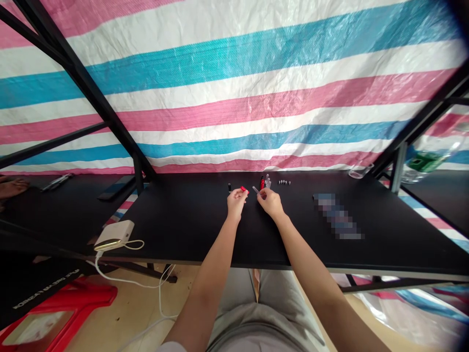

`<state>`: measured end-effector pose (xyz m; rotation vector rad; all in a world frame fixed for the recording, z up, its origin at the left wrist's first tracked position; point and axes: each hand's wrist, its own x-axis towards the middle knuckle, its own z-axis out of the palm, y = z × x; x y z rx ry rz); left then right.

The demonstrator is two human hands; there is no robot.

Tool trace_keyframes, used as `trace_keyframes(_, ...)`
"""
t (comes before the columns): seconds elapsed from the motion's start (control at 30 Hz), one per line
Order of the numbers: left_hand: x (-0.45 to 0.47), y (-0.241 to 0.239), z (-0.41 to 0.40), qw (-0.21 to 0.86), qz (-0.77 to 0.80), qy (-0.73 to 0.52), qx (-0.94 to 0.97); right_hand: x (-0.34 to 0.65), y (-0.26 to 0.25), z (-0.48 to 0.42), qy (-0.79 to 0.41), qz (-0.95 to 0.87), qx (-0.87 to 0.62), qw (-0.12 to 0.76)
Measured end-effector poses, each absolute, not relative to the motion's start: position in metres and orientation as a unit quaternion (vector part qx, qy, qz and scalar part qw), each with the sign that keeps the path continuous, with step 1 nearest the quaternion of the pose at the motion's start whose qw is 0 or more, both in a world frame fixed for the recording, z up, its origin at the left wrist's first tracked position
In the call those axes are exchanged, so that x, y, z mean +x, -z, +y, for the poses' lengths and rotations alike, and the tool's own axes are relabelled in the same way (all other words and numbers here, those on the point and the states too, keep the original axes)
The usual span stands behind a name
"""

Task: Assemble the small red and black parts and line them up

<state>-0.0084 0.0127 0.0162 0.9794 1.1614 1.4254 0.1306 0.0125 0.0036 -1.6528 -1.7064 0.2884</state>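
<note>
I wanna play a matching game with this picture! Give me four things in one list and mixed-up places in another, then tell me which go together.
Things:
1. held red piece
2. held clear-looking piece
3. white box
4. striped sheet

Places:
A. behind the black table
B. in the right hand
C. on the table's left part, near the front edge
D. in the left hand

Right pairs: 1-D, 2-B, 3-C, 4-A

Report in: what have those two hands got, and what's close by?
Left hand holding red piece. Right hand holding clear tube. Black piece just past left hand, red and clear parts just past right.
</note>
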Motion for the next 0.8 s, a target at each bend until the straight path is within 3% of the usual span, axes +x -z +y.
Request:
trace_keyframes(0.47, -0.008, -0.014, 0.013, 0.489, 0.487, -0.577, 0.436, 0.151, -0.01, 0.014, -0.09, -0.554, -0.764, 0.318)
trace_keyframes(0.8, -0.004, -0.014, 0.01, 0.48, 0.49, -0.573, 0.448, 0.15, 0.001, 0.02, -0.055, -0.568, -0.765, 0.298)
